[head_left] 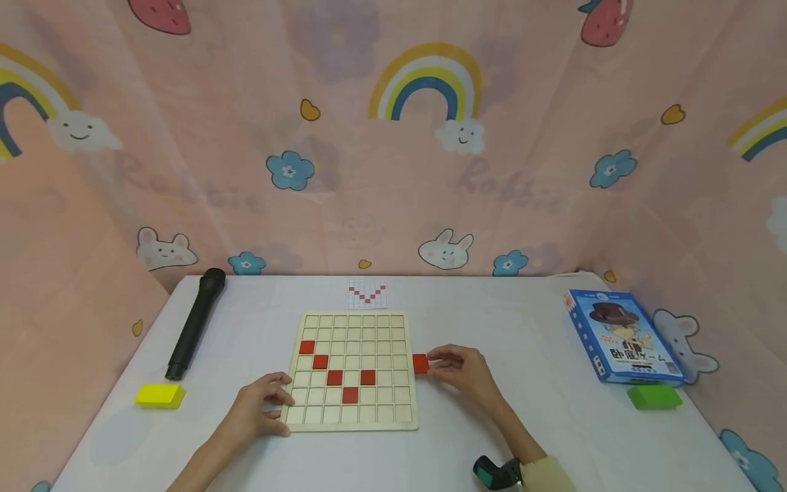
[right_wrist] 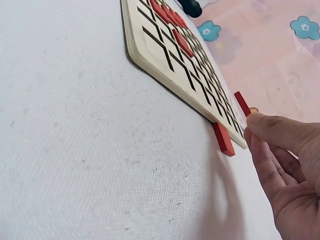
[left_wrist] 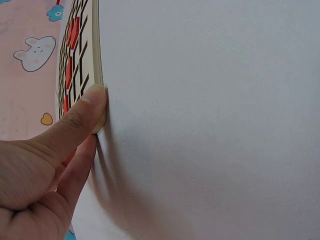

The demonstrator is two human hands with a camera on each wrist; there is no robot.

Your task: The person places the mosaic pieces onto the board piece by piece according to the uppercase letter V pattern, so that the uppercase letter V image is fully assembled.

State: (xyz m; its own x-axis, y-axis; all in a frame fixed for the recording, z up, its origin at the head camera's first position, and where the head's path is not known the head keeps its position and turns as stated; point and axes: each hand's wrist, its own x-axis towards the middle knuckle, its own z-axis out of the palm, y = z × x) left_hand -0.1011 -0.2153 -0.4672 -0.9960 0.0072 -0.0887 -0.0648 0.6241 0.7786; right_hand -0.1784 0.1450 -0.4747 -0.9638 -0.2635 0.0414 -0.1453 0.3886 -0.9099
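Note:
A cream wooden grid board (head_left: 393, 403) lies flat on the white table, with several red square tiles (head_left: 335, 377) set in its cells. My left hand (head_left: 261, 406) holds the board's near left corner; the left wrist view shows the thumb (left_wrist: 92, 102) on its edge. Just right of the board is my right hand (head_left: 464, 372). Its thumb and fingers pinch a thin red tile (right_wrist: 242, 103), raised above the table. Another red tile (right_wrist: 224, 140) lies against the board's right edge. A small card (head_left: 367, 294) with a red V pattern lies behind the board.
A black microphone-like stick (head_left: 195, 324) and a yellow block (head_left: 160, 396) are at the left. On the right lie a blue illustrated box (head_left: 627, 335) and a green block (head_left: 654, 398). A patterned pink cloth (head_left: 393, 198) hangs behind the table.

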